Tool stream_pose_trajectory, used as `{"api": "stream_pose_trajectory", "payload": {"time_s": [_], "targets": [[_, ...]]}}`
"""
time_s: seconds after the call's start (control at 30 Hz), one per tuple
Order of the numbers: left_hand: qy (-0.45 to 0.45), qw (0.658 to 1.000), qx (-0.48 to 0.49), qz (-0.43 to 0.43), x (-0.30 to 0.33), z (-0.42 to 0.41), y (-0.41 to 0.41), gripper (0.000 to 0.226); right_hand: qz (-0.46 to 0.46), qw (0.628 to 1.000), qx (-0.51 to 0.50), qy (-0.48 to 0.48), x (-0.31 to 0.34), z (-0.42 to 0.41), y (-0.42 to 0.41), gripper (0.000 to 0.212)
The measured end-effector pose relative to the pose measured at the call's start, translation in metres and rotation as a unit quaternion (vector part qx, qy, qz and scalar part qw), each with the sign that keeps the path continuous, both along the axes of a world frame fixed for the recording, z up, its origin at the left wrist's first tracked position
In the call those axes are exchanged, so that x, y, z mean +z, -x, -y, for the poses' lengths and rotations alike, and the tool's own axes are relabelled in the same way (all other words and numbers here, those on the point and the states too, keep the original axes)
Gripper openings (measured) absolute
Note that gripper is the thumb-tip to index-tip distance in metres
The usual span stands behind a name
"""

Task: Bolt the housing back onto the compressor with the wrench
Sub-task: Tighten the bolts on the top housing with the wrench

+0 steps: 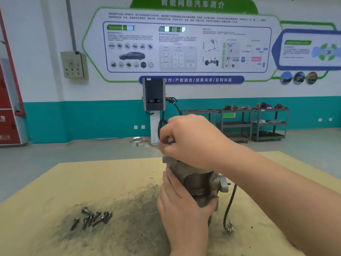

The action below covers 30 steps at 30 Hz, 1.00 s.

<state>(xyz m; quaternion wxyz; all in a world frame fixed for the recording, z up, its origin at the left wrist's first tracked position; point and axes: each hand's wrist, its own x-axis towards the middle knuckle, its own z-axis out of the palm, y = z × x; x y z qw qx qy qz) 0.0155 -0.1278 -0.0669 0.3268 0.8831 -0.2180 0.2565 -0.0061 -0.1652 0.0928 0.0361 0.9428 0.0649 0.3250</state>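
A person stands at a tan worktop (55, 182) with a dark, dirty patch in the middle. The compressor (198, 183) stands upright on the worktop, near the middle of the view. It is grey metal. Its top end is hidden under the right hand, so the housing cannot be told apart from the rest.

The left hand (181, 206) wraps around the lower body of the compressor from the left side. Its fingers (172, 183) lie curled against the metal and its thumb comes round the front, so it holds the compressor firmly.

The right hand (190, 141) is above the top of the compressor. Its fingers are curled tight around the handle of the wrench (145, 142). The wrench sticks out to the left of the hand and looks blurry. Its ring end is at the far left, out past the edge of the compressor.

A little pile of dark bolts (92, 217) lies on the worktop to the left of the compressor, well apart from it. A black cable (229, 206) hangs down the right side of the compressor and ends on the worktop.

Behind the worktop there is a grey box on a white post (154, 95), some metal shelf carts (238, 122) and a big poster (186, 47) on the wall.
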Motion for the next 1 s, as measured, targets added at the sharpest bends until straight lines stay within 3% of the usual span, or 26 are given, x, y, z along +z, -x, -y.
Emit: {"api": "stream_pose_trajectory", "payload": {"time_s": [0.07, 0.13, 0.2, 0.23, 0.33, 0.43, 0.47, 0.5, 0.53, 0.57, 0.6, 0.67, 0.7, 0.77, 0.83, 1.0], "targets": [[-0.008, 1.0, 0.002, 0.004, 0.0, 0.0, -0.001, 0.138, -0.132, 0.99, -0.057, 0.0, 0.024, -0.001, -0.038, 0.019], [-0.019, 1.0, 0.002, 0.01, -0.001, 0.0, -0.001, 0.137, -0.233, 0.964, -0.113, -0.062, 0.041, 0.017, -0.07, 0.013], [-0.026, 1.0, 0.0, 0.013, -0.002, -0.001, -0.002, 0.137, -0.312, 0.909, -0.163, -0.224, 0.05, 0.047, -0.083, 0.014], [-0.027, 1.0, -0.002, 0.013, -0.002, -0.001, -0.003, 0.138, -0.329, 0.858, -0.174, -0.354, 0.049, 0.065, -0.082, 0.016], [-0.023, 1.0, 0.003, 0.019, -0.002, -0.002, -0.004, 0.138, -0.236, 0.677, -0.107, -0.689, 0.027, 0.113, -0.054, 0.022], [-0.014, 0.999, 0.008, 0.028, -0.003, -0.001, -0.004, 0.135, -0.074, 0.475, 0.013, -0.877, -0.001, 0.124, -0.006, 0.022], [-0.01, 0.999, 0.009, 0.03, -0.004, -0.001, -0.003, 0.135, -0.019, 0.44, 0.067, -0.895, -0.011, 0.122, 0.011, 0.029], [-0.008, 0.999, 0.009, 0.03, -0.004, -0.001, -0.002, 0.134, 0.024, 0.431, 0.125, -0.893, -0.022, 0.116, 0.03, 0.035], [-0.007, 1.0, 0.009, 0.029, -0.003, -0.001, -0.001, 0.134, 0.059, 0.458, 0.172, -0.87, -0.031, 0.105, 0.048, 0.035], [-0.008, 1.0, 0.009, 0.028, -0.004, -0.001, 0.0, 0.134, 0.095, 0.528, 0.198, -0.82, -0.041, 0.091, 0.064, 0.03], [-0.009, 1.0, 0.009, 0.026, -0.003, -0.001, 0.001, 0.134, 0.125, 0.633, 0.205, -0.736, -0.047, 0.073, 0.076, 0.021], [-0.01, 1.0, 0.008, 0.019, -0.003, -0.001, 0.001, 0.136, 0.177, 0.862, 0.144, -0.453, -0.053, 0.043, 0.082, 0.017], [-0.01, 1.0, 0.007, 0.015, -0.003, -0.001, 0.001, 0.136, 0.171, 0.932, 0.109, -0.301, -0.051, 0.032, 0.077, 0.014], [-0.006, 1.0, 0.003, 0.007, -0.002, -0.001, 0.0, 0.138, 0.104, 0.984, 0.07, -0.128, -0.03, 0.01, 0.054, 0.007], [-0.004, 1.0, 0.0, -0.002, 0.0, -0.001, -0.001, 0.138, 0.004, 0.996, 0.036, -0.085, -0.007, -0.002, 0.017, 0.008], [-0.016, 1.0, -0.005, 0.003, -0.002, 0.001, -0.003, 0.137, -0.172, 0.97, -0.17, 0.035, 0.034, 0.013, -0.069, 0.018]]}}
